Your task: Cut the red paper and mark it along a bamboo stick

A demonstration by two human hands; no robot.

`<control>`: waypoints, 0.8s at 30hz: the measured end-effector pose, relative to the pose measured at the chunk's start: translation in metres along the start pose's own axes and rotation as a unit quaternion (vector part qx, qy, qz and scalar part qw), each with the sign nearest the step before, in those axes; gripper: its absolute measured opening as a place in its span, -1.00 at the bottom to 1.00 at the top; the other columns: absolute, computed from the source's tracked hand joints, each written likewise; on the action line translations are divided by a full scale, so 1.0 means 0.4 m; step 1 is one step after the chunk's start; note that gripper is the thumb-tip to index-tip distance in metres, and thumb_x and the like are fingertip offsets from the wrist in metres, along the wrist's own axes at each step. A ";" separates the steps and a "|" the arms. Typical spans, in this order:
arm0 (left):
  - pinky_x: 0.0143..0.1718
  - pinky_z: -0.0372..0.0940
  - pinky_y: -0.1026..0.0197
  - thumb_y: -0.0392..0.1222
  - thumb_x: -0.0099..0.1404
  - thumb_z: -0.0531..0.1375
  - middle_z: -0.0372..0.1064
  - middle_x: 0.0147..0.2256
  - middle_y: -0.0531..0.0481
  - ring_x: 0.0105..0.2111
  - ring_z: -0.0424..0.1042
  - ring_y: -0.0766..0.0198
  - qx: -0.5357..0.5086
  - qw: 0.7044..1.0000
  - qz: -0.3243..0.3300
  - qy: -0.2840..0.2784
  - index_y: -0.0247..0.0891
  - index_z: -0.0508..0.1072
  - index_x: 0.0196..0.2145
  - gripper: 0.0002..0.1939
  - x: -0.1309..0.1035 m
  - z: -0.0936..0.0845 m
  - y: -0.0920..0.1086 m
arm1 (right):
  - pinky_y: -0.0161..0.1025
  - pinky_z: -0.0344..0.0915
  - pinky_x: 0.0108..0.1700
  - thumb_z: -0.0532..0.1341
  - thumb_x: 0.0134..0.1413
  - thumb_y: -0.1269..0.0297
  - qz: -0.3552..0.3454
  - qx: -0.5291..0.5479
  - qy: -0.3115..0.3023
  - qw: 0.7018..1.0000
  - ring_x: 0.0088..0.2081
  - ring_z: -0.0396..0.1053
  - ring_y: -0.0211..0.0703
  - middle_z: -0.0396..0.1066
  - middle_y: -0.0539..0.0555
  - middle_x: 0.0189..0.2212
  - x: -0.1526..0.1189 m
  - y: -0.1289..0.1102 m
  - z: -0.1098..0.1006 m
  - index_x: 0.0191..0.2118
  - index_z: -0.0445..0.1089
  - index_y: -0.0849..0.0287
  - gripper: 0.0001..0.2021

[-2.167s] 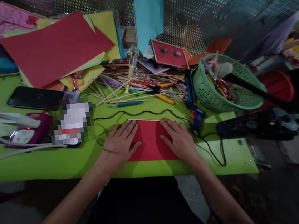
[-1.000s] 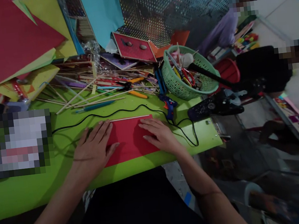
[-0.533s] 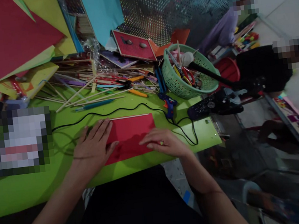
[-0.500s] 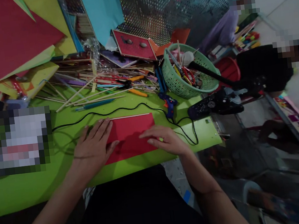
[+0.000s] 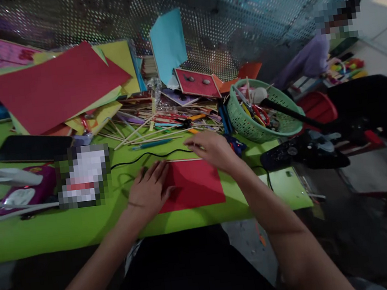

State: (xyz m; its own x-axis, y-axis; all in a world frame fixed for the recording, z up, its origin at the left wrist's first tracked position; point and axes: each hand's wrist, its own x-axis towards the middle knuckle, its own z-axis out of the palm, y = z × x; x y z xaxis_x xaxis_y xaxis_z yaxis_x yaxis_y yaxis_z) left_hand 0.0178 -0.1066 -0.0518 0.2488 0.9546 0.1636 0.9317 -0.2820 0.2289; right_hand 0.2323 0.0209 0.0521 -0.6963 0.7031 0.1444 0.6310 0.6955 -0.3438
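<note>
2 bare hands are at 1 red sheet (image 5: 196,186), which lies flat on the green table (image 5: 112,226) nr its front edge, w/ 1 thin pale strip (image 5: 184,159) along its far edge. L hand (image 5: 149,187) rests palm-down on the sheet's L side, fingers spread, no grip. R hand (image 5: 211,148) hangs nr the far edge, fingers bent, thumb close to index; can't tell if anything's btwn the tips. Just beyond: black cord (image 5: 139,158), loose sticks (image 5: 143,135); glue gun (image 5: 238,145) is partly hidden, green basket (image 5: 254,126) farther R.

Sheet is prob. light, matte card or paper over board: fairly stiff, not slippery under a palm, but corners could crease & it may slide on smooth tabletop. Best hold: L & R edges, thumbs on top, fingers under. Avoid lifting by the strip, b/c it looks slim & might snap or peel.
</note>
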 end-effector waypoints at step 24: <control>0.39 0.02 -0.17 0.10 0.52 -0.03 0.15 0.39 -0.24 0.39 0.16 -0.06 -0.009 1.000 0.022 0.005 -0.34 0.24 0.38 -0.36 -0.012 -0.004 0.006 | -0.11 0.32 -0.10 0.17 0.32 0.30 0.108 -0.152 0.120 0.975 -0.16 0.45 0.03 0.53 0.15 -0.25 -0.102 0.063 -0.020 -0.23 0.51 0.13 -0.84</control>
State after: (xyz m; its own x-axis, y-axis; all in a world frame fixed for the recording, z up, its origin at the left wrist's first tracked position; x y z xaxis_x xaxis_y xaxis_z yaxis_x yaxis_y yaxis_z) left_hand 0.0185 -0.1119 -0.0504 0.2874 0.9401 0.1834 0.9150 -0.3261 0.2377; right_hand 0.2794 0.0112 0.0451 -0.4586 0.8271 0.3250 0.8516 0.5135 -0.1050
